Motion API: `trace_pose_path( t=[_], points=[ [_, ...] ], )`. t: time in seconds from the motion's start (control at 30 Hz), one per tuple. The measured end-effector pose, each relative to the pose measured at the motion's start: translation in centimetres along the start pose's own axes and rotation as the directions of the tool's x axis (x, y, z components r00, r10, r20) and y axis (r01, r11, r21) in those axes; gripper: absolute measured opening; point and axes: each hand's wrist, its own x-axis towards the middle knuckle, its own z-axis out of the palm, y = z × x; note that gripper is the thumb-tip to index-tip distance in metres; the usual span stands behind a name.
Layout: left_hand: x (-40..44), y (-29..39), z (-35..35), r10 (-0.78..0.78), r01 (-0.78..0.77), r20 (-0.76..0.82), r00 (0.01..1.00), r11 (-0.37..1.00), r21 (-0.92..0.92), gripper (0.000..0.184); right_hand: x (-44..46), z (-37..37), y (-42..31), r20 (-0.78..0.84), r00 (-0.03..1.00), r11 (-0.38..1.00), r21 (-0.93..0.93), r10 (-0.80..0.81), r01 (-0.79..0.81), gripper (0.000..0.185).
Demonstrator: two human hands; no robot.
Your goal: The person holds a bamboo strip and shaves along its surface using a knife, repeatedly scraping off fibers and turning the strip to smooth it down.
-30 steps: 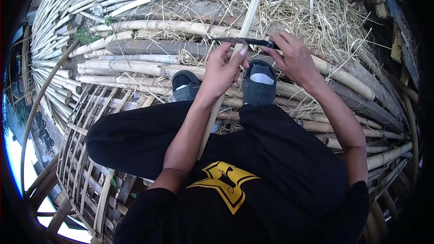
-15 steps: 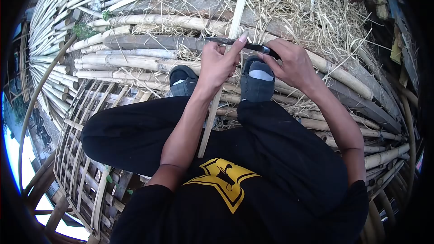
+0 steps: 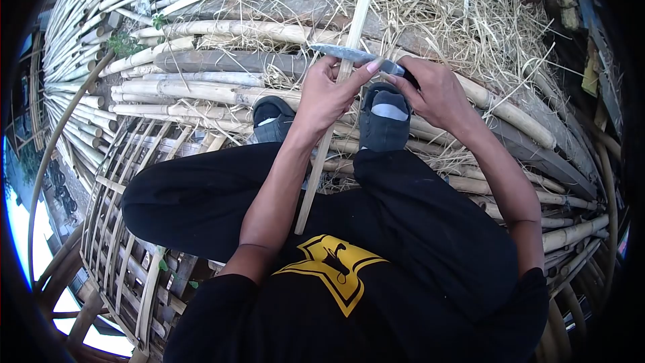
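My left hand (image 3: 327, 96) is closed around a long, pale bamboo strip (image 3: 360, 15), which slants from the straw at the top down to my lap. My left thumb reaches right and presses near the knife. In my right hand (image 3: 435, 91) is a knife (image 3: 344, 52), its dark handle mostly hidden by the fingers. The blade points left and lies across the strip, just above my left hand, with its broad grey side showing.
Bamboo poles (image 3: 195, 93) lie under and around my sandalled feet (image 3: 384, 121). Loose straw and shavings (image 3: 443, 17) cover the upper right. A woven bamboo lattice (image 3: 127, 228) stands at the lower left, with more stacked poles (image 3: 74, 94) at far left.
The knife blade has rolled so that its broad grey face shows instead of a dark, thin edge. My left thumb has shifted slightly right and down; the strip's top has tilted slightly right.
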Motion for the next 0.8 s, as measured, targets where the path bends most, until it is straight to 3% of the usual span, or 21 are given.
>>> trace_pose_path(
  t=[0.03, 0.1, 0.2, 0.3, 0.43, 0.63, 0.7, 0.77, 0.8],
  points=[
    [0.1, -0.1, 0.1, 0.000, 0.000, 0.000, 1.000, 1.000, 0.000, 0.025, 0.1, 0.1, 0.4, 0.000, 1.000, 1.000, 0.000, 0.000, 0.000, 0.027],
    [0.4, -0.6, 0.1, 0.026, -0.012, 0.099, 0.995, 0.991, -0.135, 0.022, 0.3, 0.3, 1.5, 0.107, 0.974, 0.980, -0.013, 0.197, -0.197, 0.037],
    [0.3, -0.9, -0.2, -0.019, 0.047, 0.133, 0.991, 0.977, -0.206, 0.019, 0.3, 0.0, 1.5, 0.150, 0.964, 0.976, -0.039, 0.217, -0.214, 0.043],
    [0.4, -1.0, -0.2, -0.001, 0.017, 0.122, 0.992, 0.991, -0.131, 0.017, 0.1, 0.0, 2.0, 0.169, 0.973, 0.985, -0.099, 0.157, -0.142, 0.044],
    [-0.1, -0.7, 0.2, -0.017, 0.037, 0.146, 0.989, 0.990, -0.134, 0.017, 0.0, 0.2, 2.7, 0.147, 0.981, 0.992, -0.040, 0.124, -0.119, 0.042],
    [-0.6, -0.5, 0.7, -0.022, 0.045, 0.146, 0.989, 0.987, -0.155, 0.014, 0.7, 0.1, 5.9, 0.033, 0.999, 0.978, -0.210, 0.013, -0.005, 0.050],
    [-1.0, -0.5, 0.2, -0.091, 0.121, 0.179, 0.980, 0.980, -0.161, 0.016, 1.9, -1.2, 10.9, -0.043, 0.922, 0.914, -0.126, 0.384, -0.387, 0.051],
    [-2.6, 0.0, 0.8, -0.042, 0.075, 0.227, 0.973, 0.988, -0.137, 0.017, 1.1, -5.9, 17.5, -0.177, 0.824, 0.771, -0.291, 0.538, -0.566, 0.054],
    [-2.9, 0.4, 0.8, 0.007, 0.023, 0.271, 0.963, 0.994, -0.109, 0.018, 0.7, -7.8, 16.9, -0.227, 0.838, 0.797, -0.264, 0.496, -0.543, 0.054]
  ],
)
